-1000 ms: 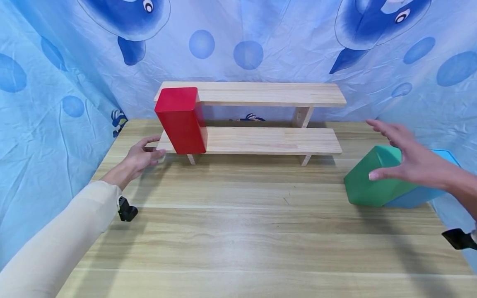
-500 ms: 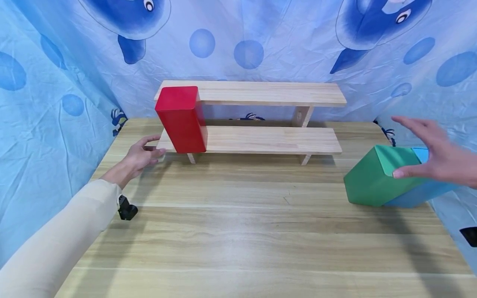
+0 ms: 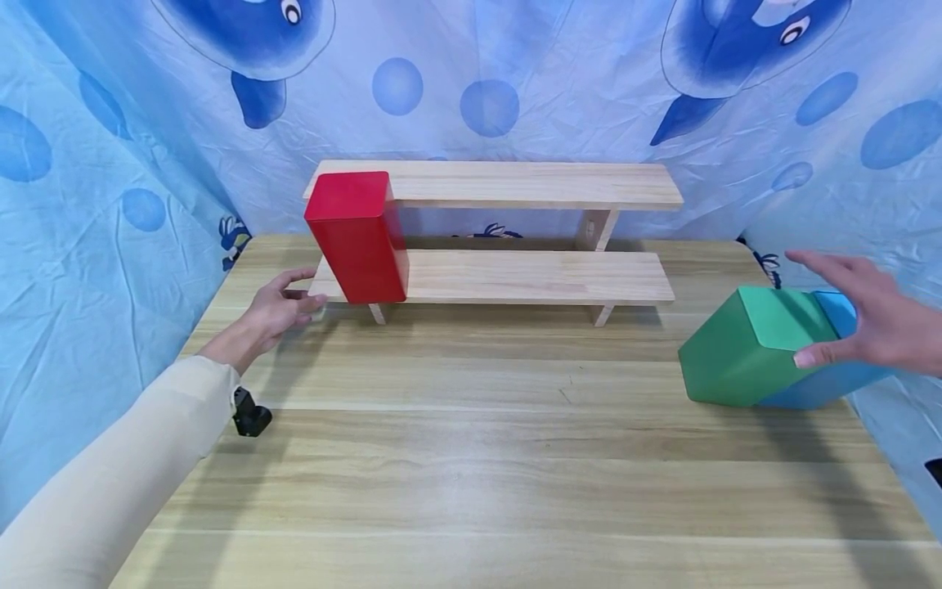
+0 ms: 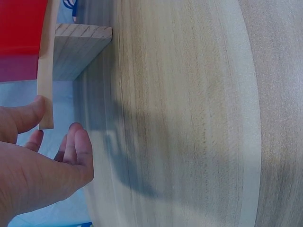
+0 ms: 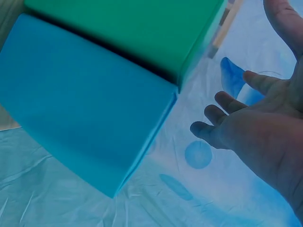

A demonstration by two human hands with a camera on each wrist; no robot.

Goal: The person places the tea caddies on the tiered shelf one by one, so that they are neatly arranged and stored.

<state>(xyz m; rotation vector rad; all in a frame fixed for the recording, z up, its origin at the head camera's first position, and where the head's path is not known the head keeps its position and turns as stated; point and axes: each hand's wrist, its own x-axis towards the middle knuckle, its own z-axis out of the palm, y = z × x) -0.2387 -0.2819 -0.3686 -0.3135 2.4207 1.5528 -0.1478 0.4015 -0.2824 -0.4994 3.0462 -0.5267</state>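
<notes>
A tall red box [image 3: 361, 237] stands upright at the left end of the lower board of a two-tier wooden shelf [image 3: 545, 276]. My left hand [image 3: 275, 309] holds the left end of that board, beside the red box. In the left wrist view its thumb [image 4: 35, 111] touches the board's end, with the other fingers bent near it. My right hand [image 3: 886, 315] is raised with spread fingers at the right, holding nothing. Close to it, a green box [image 3: 758, 348] and a blue box [image 3: 832, 384] stand side by side; the hand partly hides the blue one.
The shelf stands at the back of a wood-grain table [image 3: 456, 458], its upper board [image 3: 515, 184] above and behind the lower one. A blue curtain [image 3: 574, 106] with whale prints hangs behind and along both sides.
My right hand has moved right, away from over the green box, its fingers still spread. My left hand, the shelf and the boxes stay where they were.
</notes>
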